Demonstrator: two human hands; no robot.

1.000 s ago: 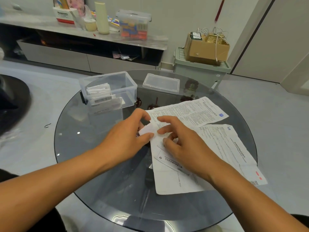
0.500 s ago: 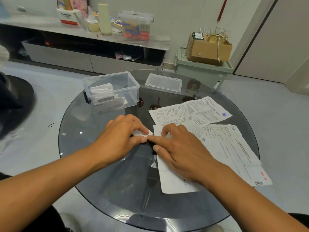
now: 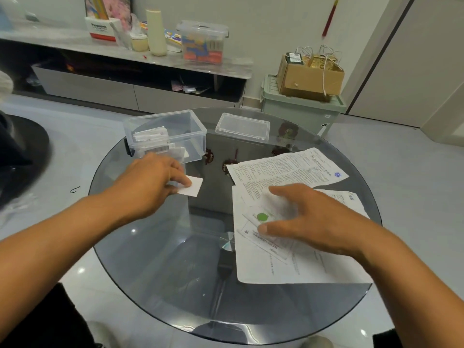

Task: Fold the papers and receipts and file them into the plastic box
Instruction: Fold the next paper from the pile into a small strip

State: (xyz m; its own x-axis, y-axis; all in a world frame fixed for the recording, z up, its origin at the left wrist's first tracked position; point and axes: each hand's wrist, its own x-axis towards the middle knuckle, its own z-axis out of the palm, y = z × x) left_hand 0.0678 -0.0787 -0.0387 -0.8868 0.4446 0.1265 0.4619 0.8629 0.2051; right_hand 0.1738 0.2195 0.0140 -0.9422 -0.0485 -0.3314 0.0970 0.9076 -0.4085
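Hands parted — left hand (image 3: 150,182) pinching folded receipt (image 3: 192,188)

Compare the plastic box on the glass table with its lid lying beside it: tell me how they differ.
The plastic box is deep and open-topped; the lid is a shallow, flat tray shape. The plastic box holds folded papers standing at its left end; the lid holds nothing. The plastic box sits left, just beyond the left hand; the lid lies to its right, apart from it. Both are clear plastic and rest on the glass table.

Left hand (image 3: 150,182) pinching folded slip (image 3: 192,188) beside plastic box (image 3: 165,134) — right hand (image 3: 308,219) spread over papers (image 3: 288,172).
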